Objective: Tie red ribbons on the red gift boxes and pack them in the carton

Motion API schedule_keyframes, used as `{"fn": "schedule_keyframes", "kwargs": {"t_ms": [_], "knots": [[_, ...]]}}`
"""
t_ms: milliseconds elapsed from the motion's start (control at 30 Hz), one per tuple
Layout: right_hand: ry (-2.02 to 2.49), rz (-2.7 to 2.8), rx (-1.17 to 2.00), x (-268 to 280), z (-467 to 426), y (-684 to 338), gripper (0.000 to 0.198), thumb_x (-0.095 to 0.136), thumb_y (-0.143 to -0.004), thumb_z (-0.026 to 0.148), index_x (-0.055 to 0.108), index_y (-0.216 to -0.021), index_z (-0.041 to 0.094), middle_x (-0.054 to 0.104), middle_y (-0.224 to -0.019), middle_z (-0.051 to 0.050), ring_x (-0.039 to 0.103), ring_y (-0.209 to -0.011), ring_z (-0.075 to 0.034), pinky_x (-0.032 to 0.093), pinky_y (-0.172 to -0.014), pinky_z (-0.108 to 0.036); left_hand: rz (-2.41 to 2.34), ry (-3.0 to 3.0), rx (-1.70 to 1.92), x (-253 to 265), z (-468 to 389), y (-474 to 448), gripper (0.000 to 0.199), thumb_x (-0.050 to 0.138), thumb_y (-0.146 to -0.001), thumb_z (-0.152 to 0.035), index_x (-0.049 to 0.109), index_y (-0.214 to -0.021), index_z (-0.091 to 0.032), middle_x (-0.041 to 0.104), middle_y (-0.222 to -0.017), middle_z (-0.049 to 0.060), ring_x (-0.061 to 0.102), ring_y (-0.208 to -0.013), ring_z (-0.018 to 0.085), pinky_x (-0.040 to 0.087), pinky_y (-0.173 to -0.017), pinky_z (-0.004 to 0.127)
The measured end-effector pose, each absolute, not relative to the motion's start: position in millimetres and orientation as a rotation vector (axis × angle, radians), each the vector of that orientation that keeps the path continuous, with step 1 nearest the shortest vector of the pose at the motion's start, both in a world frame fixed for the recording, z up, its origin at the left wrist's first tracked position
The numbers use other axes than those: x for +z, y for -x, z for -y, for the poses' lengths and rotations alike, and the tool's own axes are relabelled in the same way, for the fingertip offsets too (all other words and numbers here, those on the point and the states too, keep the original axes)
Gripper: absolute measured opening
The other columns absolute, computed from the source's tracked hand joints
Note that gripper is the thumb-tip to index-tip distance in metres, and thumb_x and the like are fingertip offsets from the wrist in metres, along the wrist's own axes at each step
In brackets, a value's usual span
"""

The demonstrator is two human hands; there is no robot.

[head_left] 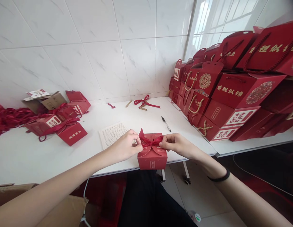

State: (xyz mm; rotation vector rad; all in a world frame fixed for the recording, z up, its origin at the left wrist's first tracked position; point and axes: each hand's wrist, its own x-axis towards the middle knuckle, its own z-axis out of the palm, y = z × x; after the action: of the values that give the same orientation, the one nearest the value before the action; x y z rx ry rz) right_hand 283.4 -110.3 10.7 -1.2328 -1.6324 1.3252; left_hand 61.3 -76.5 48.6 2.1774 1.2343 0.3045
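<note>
A small red gift box (152, 160) with gold print sits at the table's front edge, its curved top flaps folded together. Across its top runs a red ribbon (151, 142), knotted at the middle. My left hand (127, 143) pinches the ribbon on the left side of the knot, thumb against fingers. On the other side, my right hand (177, 144) pinches the ribbon close to the box's right edge. Partly behind my left hand lies a sheet of handwritten paper (112, 134). A black and clear pen (166, 124) rests beyond my right hand.
Stacked red gift boxes (231, 90) with rope handles fill the right side. Several small red boxes (72, 134) and a heap of red ribbons (14, 118) lie at left. Loose ribbon (146, 102) is near the tiled wall. A cardboard box (63, 211) stands below at left.
</note>
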Motion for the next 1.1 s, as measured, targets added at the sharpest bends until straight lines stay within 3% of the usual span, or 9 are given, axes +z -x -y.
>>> {"fn": "schedule_keyframes", "kwargs": {"t_ms": [233, 367, 567, 700, 800, 1000, 1100], "knots": [[0.994, 1.551, 1.489, 1, 106, -288, 0.039, 0.067, -0.071, 0.048, 0.048, -0.058, 0.016, 0.044, -0.060, 0.002, 0.037, -0.059, -0.011, 0.029, -0.059, -0.026, -1.255, -2.170, 0.231, 51, 71, -58, 0.018, 0.047, -0.069, -0.036, 0.054, -0.068, -0.019, 0.052, -0.097, 0.003, 0.053, -0.090, 0.022, 0.043, -0.082, 0.036], [0.910, 1.471, 1.610, -1, 101, -293, 0.043, 0.068, -0.068, 0.051, 0.043, -0.057, 0.017, 0.039, -0.058, 0.003, 0.034, -0.056, -0.010, 0.030, -0.059, -0.026, -1.239, -2.185, 0.219, 52, 70, -60, 0.017, 0.047, -0.070, -0.035, 0.054, -0.068, -0.019, 0.053, -0.097, 0.003, 0.054, -0.089, 0.022, 0.043, -0.079, 0.034], [1.263, 1.755, 0.809, 34, 93, -284, 0.031, 0.054, -0.080, 0.047, 0.056, -0.073, 0.017, 0.052, -0.070, -0.001, 0.048, -0.067, -0.015, 0.036, -0.063, -0.027, -1.242, -2.231, 0.276, 49, 74, -64, 0.018, 0.045, -0.075, -0.035, 0.053, -0.070, -0.019, 0.053, -0.095, 0.003, 0.054, -0.088, 0.021, 0.045, -0.078, 0.033], [1.249, 2.149, 0.626, 54, 84, -263, 0.025, 0.062, -0.079, 0.043, 0.065, -0.075, 0.018, 0.057, -0.091, -0.006, 0.053, -0.086, -0.020, 0.039, -0.078, -0.031, -1.247, -2.219, 0.328, 45, 76, -63, 0.031, 0.042, -0.081, -0.046, 0.055, -0.075, -0.018, 0.052, -0.097, 0.005, 0.056, -0.086, 0.021, 0.046, -0.078, 0.036], [1.298, 2.307, 0.769, 59, 78, -253, 0.018, 0.066, -0.076, 0.034, 0.065, -0.070, 0.017, 0.058, -0.092, -0.006, 0.054, -0.075, -0.017, 0.040, -0.067, -0.027, -1.208, -2.271, 0.340, 43, 76, -62, 0.032, 0.042, -0.082, -0.047, 0.055, -0.075, -0.018, 0.051, -0.094, 0.005, 0.056, -0.084, 0.020, 0.047, -0.079, 0.036], [1.402, 2.007, 1.179, 53, 72, -255, 0.011, 0.055, -0.077, 0.021, 0.063, -0.073, 0.014, 0.056, -0.065, 0.000, 0.044, -0.053, -0.009, 0.032, -0.046, -0.021, -1.145, -2.454, 0.418, 46, 78, -62, 0.008, 0.048, -0.078, -0.025, 0.053, -0.079, -0.020, 0.052, -0.094, 0.003, 0.052, -0.093, 0.020, 0.046, -0.084, 0.036], [1.411, 1.767, 1.379, 48, 74, -256, 0.011, 0.052, -0.077, 0.019, 0.056, -0.069, 0.014, 0.048, -0.057, 0.003, 0.039, -0.048, -0.007, 0.027, -0.042, -0.020, -0.972, -2.552, 0.476, 45, 81, -63, 0.018, 0.044, -0.080, -0.016, 0.057, -0.093, -0.020, 0.054, -0.098, 0.003, 0.050, -0.099, 0.018, 0.043, -0.090, 0.034]]}}
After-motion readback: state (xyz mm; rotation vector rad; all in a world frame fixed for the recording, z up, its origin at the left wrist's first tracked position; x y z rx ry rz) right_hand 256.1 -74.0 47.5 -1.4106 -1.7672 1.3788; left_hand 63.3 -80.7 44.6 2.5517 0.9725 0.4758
